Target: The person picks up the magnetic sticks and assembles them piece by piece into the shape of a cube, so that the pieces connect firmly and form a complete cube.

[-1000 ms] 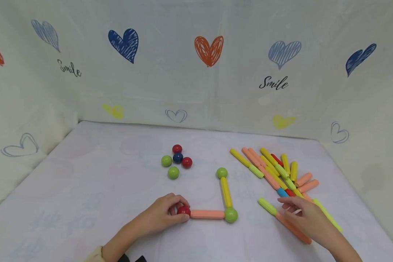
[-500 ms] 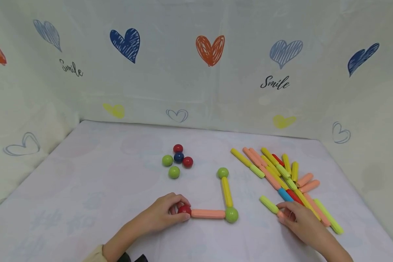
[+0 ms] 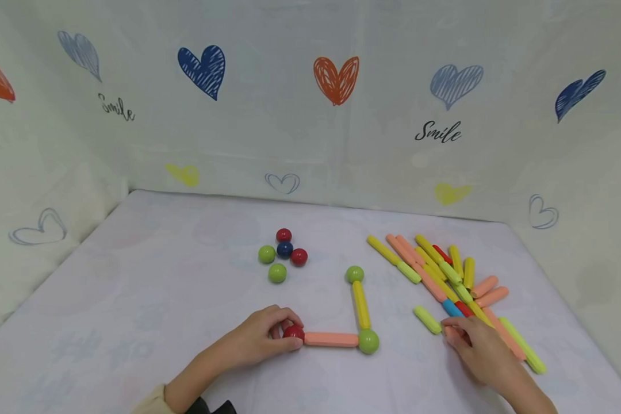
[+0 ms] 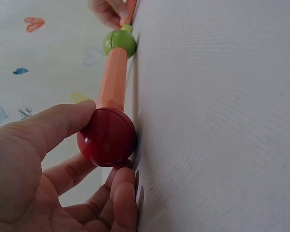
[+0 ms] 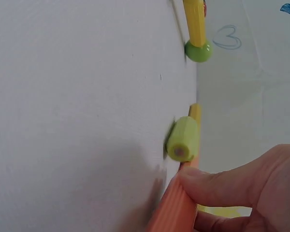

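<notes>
My left hand (image 3: 264,336) pinches a glossy red ball (image 4: 107,137) between thumb and fingers. A salmon-coloured stick (image 3: 331,339) runs from that ball to a green ball (image 3: 368,341). From there a yellow stick (image 3: 361,305) leads away to a second green ball (image 3: 355,275), so the pieces form an L. On the right side, my right hand (image 3: 481,351) grips another salmon stick (image 5: 176,205), mostly hidden under the hand in the head view. A short light-green stick (image 3: 427,319) lies just beyond its fingertips.
Behind the right hand, a loose pile of yellow, salmon, red, blue and light-green sticks (image 3: 434,282) spreads over the white tablecloth (image 3: 186,276). Several red, green and blue balls (image 3: 284,249) are grouped at the back middle. A heart-printed sheet (image 3: 290,132) hangs behind the table.
My right hand has come down and taken hold of the salmon stick, over which it hovered with spread fingers. My left hand stays at the red ball. The view has shifted slightly.
</notes>
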A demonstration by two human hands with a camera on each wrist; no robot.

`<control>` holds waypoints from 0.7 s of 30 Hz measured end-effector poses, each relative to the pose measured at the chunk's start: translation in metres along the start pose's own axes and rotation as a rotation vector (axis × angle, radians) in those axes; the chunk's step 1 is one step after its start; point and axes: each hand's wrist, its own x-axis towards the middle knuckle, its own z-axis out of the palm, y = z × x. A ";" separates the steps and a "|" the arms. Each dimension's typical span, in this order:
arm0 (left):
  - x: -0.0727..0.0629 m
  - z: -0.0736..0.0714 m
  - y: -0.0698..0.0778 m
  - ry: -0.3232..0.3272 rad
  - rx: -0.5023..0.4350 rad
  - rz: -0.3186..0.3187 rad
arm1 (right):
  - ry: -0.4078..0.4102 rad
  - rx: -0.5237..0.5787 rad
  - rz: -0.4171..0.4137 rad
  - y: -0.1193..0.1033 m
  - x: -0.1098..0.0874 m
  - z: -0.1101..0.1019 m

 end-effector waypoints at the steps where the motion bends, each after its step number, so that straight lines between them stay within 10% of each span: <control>1: 0.000 0.000 0.000 -0.001 0.001 0.001 | 0.019 0.003 -0.003 0.000 0.000 -0.001; 15: 0.002 0.000 0.000 -0.010 0.010 -0.003 | 0.286 0.187 -0.107 -0.040 0.017 -0.027; 21: 0.001 -0.001 0.001 -0.013 0.004 -0.013 | 0.216 0.347 -0.211 -0.079 0.037 -0.039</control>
